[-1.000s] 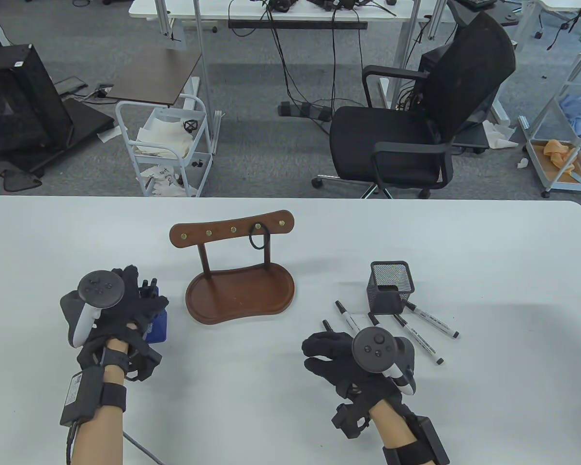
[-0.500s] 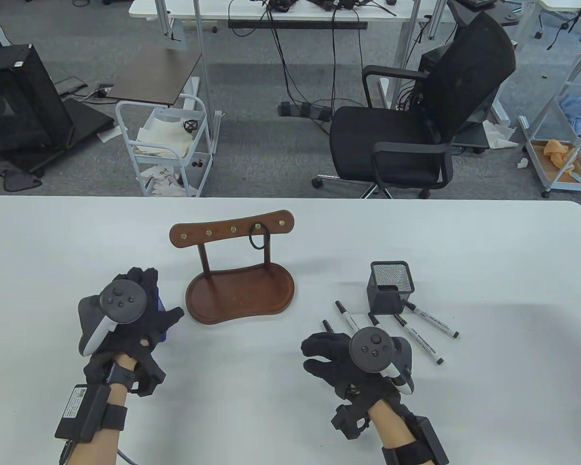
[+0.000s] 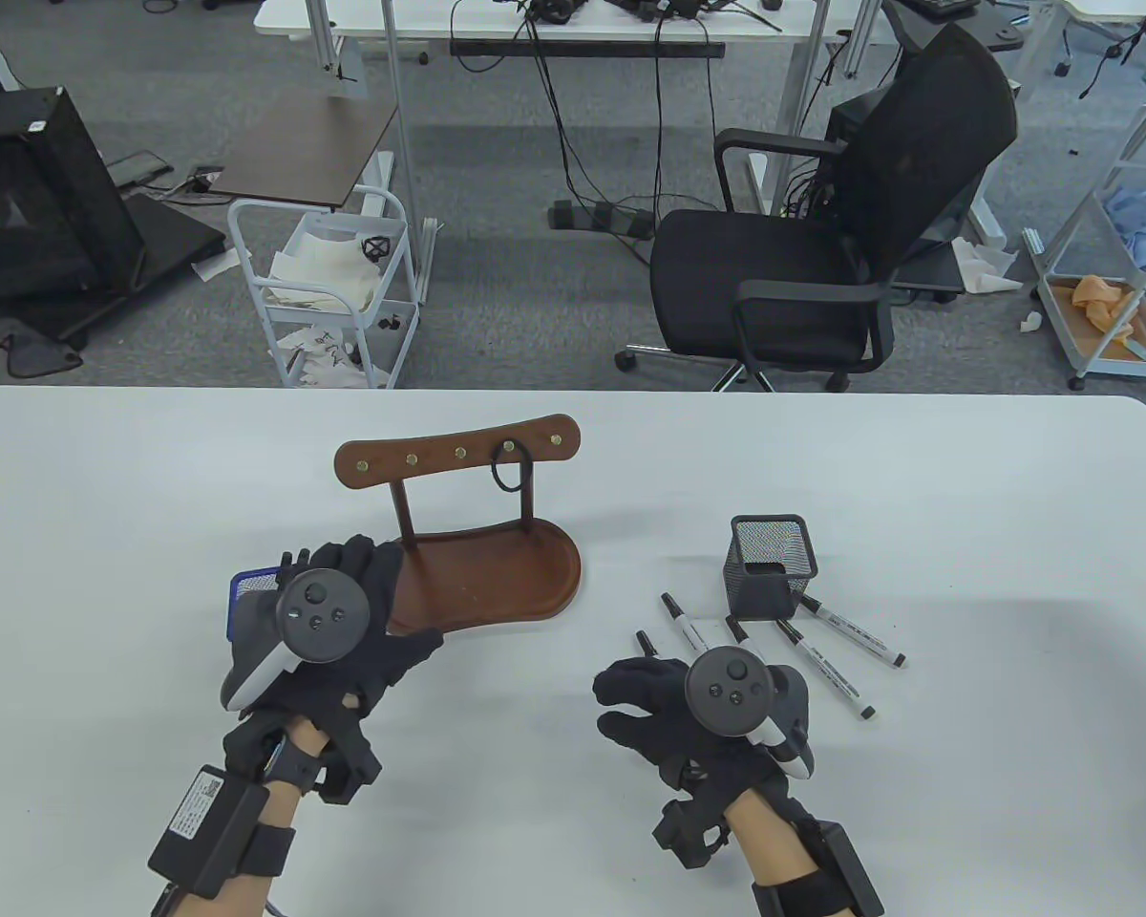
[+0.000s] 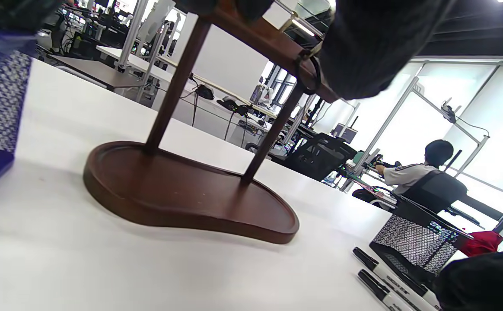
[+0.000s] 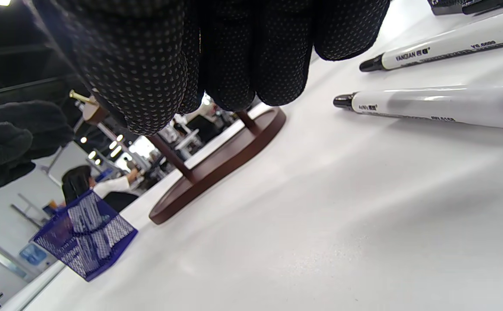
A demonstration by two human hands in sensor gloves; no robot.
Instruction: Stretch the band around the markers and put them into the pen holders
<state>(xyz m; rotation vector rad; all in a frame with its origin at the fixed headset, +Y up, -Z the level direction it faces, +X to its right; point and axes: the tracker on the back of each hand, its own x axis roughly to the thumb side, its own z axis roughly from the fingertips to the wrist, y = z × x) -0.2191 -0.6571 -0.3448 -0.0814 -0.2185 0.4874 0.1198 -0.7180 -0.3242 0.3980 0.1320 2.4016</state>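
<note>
Hovering slack and empty, my left hand (image 3: 363, 630) overlapped the glossy kidney-shaped wooden stand (image 3: 497, 573); my right hand (image 3: 668, 707) curled loosely, empty, beside smooth white markers (image 3: 821, 659).

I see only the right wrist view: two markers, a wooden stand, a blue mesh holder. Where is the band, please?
Observer: The band hangs from a peg on the top bar of the wooden stand, untouched.
Operator: Is there a second holder?
Observer: Yes, a black mesh holder stands upright just beyond the markers.
Operator: And the left hand?
Observer: The left hand is over the stand's left end, fingers straight, holding nothing.
</note>
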